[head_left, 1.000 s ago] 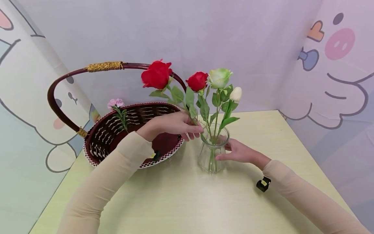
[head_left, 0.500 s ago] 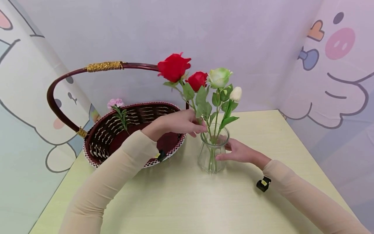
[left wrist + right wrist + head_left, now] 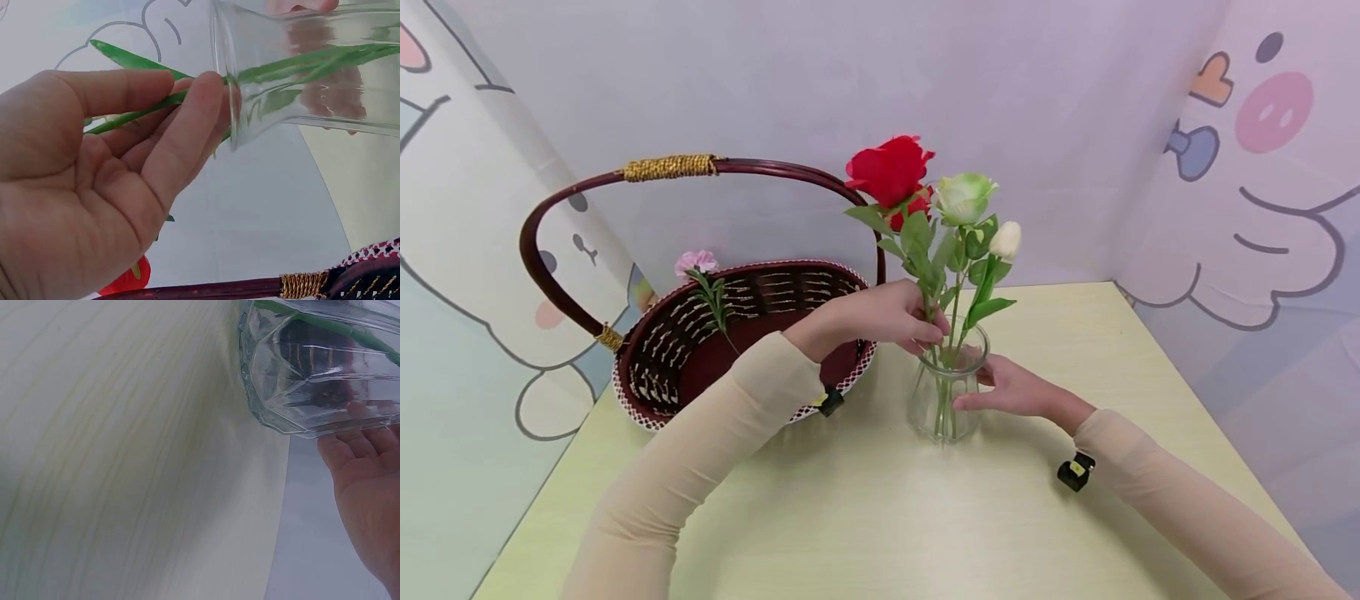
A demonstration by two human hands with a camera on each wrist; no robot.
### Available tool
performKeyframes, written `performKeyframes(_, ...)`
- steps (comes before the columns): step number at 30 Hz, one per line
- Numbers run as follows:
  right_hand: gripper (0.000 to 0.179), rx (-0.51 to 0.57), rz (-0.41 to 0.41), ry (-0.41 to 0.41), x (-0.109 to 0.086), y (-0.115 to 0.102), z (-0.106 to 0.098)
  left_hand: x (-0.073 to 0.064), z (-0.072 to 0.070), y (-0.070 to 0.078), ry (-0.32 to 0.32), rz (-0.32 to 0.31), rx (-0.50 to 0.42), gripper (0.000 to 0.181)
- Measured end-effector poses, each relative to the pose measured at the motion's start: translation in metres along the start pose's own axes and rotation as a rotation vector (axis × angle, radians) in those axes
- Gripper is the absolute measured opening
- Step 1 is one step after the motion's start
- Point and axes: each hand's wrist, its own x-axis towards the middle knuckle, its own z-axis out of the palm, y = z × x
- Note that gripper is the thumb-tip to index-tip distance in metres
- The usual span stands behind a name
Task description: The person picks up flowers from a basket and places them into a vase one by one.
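Note:
My left hand (image 3: 880, 312) pinches the stem of a large red rose (image 3: 889, 171) at the mouth of a clear glass vase (image 3: 925, 408). In the left wrist view, thumb and fingers of the left hand (image 3: 112, 169) close on a green stem (image 3: 140, 114) beside the vase rim (image 3: 226, 62). My right hand (image 3: 1018, 387) holds the vase from its right side, thumb in front and fingers behind. A smaller red rose (image 3: 919, 215), partly hidden, stands in the vase with a pale green rose (image 3: 966, 198) and a white tulip (image 3: 1005, 240).
A dark red woven basket (image 3: 628, 400) with a tall arched handle (image 3: 535, 250) stands left of the vase. Against its inner wall leans a pink flower (image 3: 696, 263). The pale wooden table (image 3: 880, 517) meets a cloth backdrop (image 3: 1037, 125) behind.
My left hand has moved right, bringing the large red rose from over the basket to above the vase, where it now covers part of the smaller red rose. My right hand stays put.

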Motion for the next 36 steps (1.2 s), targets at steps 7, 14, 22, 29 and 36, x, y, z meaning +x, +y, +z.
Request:
performKeyframes(7,0.071,0.008,-0.007,0.007,-0.001,0.001,0.002,0.005,0.002,0.004,-0.002,-0.05,0.041,0.016)
performKeyframes(14,0.071,0.023,-0.008,-0.015,-0.001,0.0,0.006,0.003,0.008,0.012,-0.044,-0.099,0.054,0.023)
performKeyframes(22,0.07,0.017,-0.019,-0.002,0.0,-0.001,0.002,0.005,0.009,0.014,-0.037,-0.082,0.08,0.024)
performKeyframes(29,0.072,0.017,-0.016,-0.002,0.0,-0.001,0.002,0.007,0.01,0.013,-0.043,-0.085,0.107,0.027)
performKeyframes(36,0.071,0.015,-0.021,-0.009,0.0,-0.001,0.001,0.004,0.009,0.017,-0.014,-0.064,0.129,0.027)
